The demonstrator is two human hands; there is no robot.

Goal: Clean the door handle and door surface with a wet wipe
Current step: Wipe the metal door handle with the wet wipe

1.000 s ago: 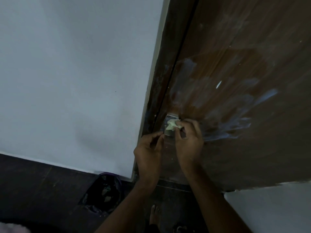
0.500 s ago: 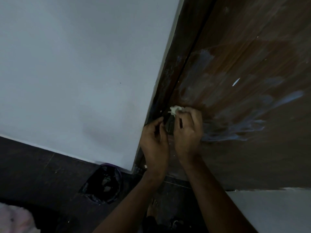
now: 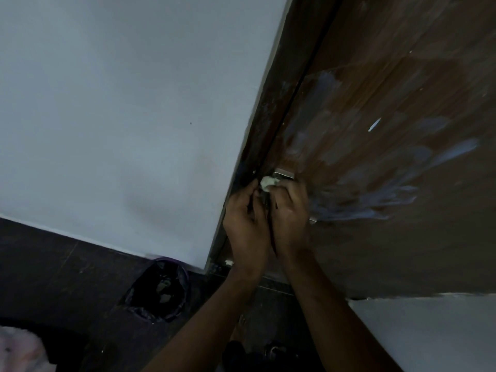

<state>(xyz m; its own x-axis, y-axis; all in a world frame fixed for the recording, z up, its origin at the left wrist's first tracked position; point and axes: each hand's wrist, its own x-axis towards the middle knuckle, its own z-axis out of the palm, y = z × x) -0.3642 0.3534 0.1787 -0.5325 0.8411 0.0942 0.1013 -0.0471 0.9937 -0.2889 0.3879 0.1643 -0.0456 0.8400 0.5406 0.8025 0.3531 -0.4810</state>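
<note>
Below white wall [image 3: 120, 103], lined bin [image 3: 161, 291] holds pale scraps [image 3: 163, 287].

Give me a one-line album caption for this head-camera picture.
Right hand holds a crumpled white wet wipe at the metal handle plate of a smeared brown wooden door; left hand close beside.

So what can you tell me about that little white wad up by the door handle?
The wet wipe is a small, pale, crumpled wad, soft and cloth-like. The right hand pinches it at the fingertips and holds it against the metal handle plate near the edge of the brown door. The left hand's fingertips sit right beside it; whether they touch it is unclear.
</note>
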